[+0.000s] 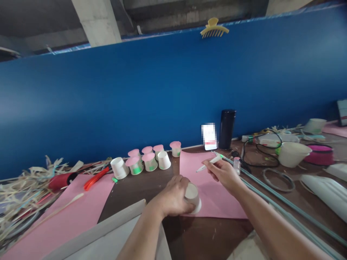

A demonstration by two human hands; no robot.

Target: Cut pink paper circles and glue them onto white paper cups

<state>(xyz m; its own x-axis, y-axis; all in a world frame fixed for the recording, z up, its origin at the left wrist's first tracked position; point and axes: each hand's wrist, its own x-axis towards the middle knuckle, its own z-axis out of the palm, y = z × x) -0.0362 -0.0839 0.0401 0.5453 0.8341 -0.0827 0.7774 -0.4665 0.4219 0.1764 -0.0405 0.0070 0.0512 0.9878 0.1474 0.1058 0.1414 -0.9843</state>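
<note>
My left hand (173, 196) is closed round an upside-down white paper cup (193, 198), pressing it onto a pink paper sheet (214, 196) on the brown table. My right hand (223, 172) hovers just right of and above the cup, pinching a white pen with a green end (210, 162) whose tip points left over the sheet. Behind them stands a group of several small cups with pink tops (149, 157), some marked green, and an overturned plain white cup (119, 168).
A blue partition (168, 90) backs the table, with a yellow hair clip (214, 29) on top. Dried straw (24, 191), red scissors (96, 177), another pink sheet (62, 220), a black bottle (227, 129), a phone (209, 136), cables, white bowl (292, 153), pink-filled dish (320, 153) and long rods (284, 204) lie around.
</note>
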